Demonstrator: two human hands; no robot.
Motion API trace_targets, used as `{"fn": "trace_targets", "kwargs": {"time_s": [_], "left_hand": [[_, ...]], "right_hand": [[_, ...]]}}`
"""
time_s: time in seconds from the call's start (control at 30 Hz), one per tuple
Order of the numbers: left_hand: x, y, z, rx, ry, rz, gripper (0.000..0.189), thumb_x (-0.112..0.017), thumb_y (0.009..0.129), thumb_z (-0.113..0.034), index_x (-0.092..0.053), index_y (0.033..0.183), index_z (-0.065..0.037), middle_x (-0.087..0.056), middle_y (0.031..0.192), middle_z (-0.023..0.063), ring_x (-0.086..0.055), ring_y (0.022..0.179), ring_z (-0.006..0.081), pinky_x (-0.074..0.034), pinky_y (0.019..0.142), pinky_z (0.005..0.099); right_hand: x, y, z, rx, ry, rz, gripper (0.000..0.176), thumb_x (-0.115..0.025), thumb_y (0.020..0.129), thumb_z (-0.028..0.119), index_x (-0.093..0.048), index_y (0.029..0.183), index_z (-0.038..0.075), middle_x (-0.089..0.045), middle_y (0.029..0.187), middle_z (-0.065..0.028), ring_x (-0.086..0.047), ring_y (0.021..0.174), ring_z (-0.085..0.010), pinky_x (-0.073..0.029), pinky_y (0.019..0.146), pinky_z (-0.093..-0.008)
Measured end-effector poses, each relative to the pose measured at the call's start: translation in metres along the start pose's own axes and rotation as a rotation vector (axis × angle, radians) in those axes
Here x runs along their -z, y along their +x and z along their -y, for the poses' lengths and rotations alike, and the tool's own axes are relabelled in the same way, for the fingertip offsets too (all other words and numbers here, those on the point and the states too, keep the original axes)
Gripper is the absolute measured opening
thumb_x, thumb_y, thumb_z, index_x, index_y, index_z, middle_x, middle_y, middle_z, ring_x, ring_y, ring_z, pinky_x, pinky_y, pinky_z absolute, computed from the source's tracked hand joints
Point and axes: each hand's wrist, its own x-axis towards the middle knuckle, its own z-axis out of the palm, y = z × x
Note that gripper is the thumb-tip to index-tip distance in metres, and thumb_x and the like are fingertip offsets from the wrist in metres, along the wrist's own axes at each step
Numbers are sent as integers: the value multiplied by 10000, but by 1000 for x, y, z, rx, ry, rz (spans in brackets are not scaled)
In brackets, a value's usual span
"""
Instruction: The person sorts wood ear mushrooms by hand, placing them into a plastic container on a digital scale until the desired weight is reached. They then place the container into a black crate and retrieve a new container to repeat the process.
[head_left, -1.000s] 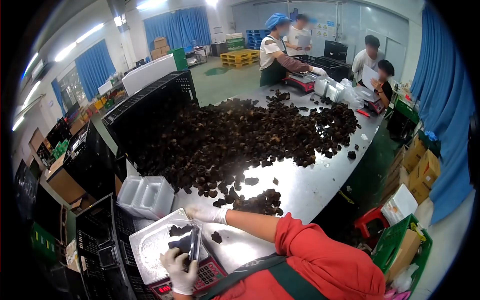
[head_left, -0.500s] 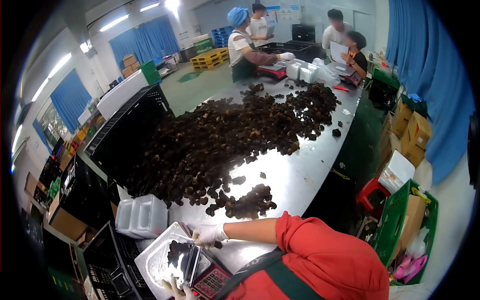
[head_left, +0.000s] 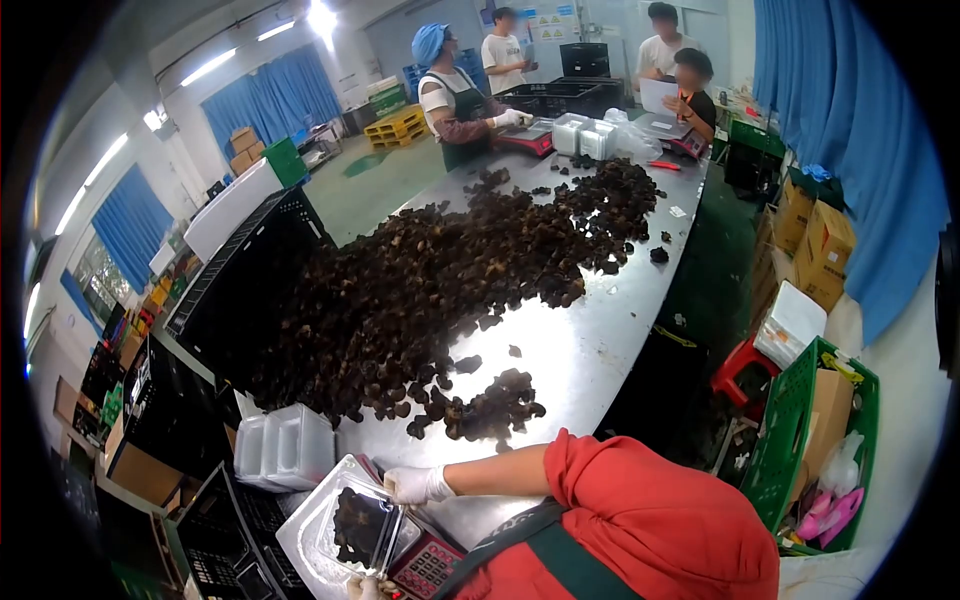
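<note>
A clear plastic tray (head_left: 362, 528) part-filled with dark dried mushroom pieces sits on the steel pan (head_left: 305, 540) of a scale (head_left: 425, 565) at the lower left. My left hand (head_left: 366, 588), in a white glove, shows only at the bottom edge and grips the tray's near side. My right hand (head_left: 416, 485), also gloved, reaches across from my red sleeve, with curled fingers touching the tray's far corner. Whether it holds anything is hidden. A small heap of mushrooms (head_left: 490, 405) lies just beyond that hand.
A huge pile of dark mushrooms (head_left: 450, 270) covers the long steel table (head_left: 590, 350). Stacked empty trays (head_left: 282, 447) stand left of the scale, black crates (head_left: 240, 290) behind them. At the far end are several people (head_left: 450, 90), and a red stool (head_left: 740, 365) and green crate (head_left: 805, 440) are on the right.
My right hand moved from the table edge onto the tray's far corner. The tray now holds more mushroom pieces. My view shifted, so my left hand slid to the bottom edge.
</note>
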Motion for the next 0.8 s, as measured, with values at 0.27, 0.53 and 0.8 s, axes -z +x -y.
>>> {"fn": "trace_targets", "kwargs": {"time_s": [0.27, 0.53, 0.8], "left_hand": [[0, 6, 15, -215, 12, -32, 121, -563, 867, -97, -525, 982, -100, -574, 734, 23, -467, 496, 94, -353, 400, 221], [-31, -21, -45, -584, -357, -190, 537, -487, 829, 57, -366, 1349, 2, -533, 1071, 77, -540, 902, 144, -482, 787, 273], [-57, -5, -54, -582, -781, 10, 400, -545, 883, -13, -427, 1265, -23, -549, 1170, 103, -579, 1016, 215, -503, 891, 385]], "right_hand": [[-2, -14, -3, 61, 4, -47, 153, -576, 778, 107, -543, 917, 53, -559, 668, -29, -515, 485, -106, -412, 415, -256], [-4, -30, 37, 364, 177, 110, 278, -610, 899, 214, -496, 1087, 45, -580, 855, -50, -557, 696, -111, -469, 563, -243], [-66, -59, 73, 296, 122, 176, 194, -526, 898, 66, -424, 1058, 26, -634, 933, -142, -584, 729, -136, -467, 681, -256]]}}
